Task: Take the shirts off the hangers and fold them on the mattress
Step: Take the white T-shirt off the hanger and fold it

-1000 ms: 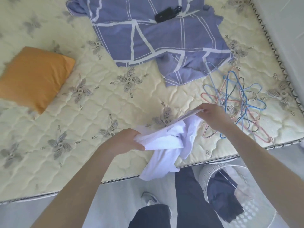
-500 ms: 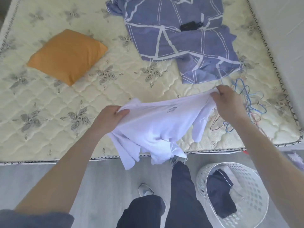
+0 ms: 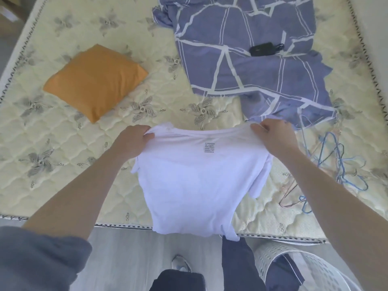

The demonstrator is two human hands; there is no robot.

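Spread out since before: white fabric T-shirt [image 3: 195,185] | I see left hand [image 3: 130,141] and right hand [image 3: 273,137] apart, each gripping a shoulder | hem hangs past cream quilted mattress [image 3: 63,164] near edge.

- A pale grey floor [image 3: 130,259] runs along the near edge of the mattress [image 3: 63,175].
- The mattress is cream and quilted, with grey floral motifs.
- A pale surface [image 3: 375,22], possibly a wall, lies past its right edge.
- The light is soft and even.

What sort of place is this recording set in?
Most likely a bedroom: a bare quilted mattress, an orange pillow, a rumpled blue sheet, and a white laundry basket on the floor.
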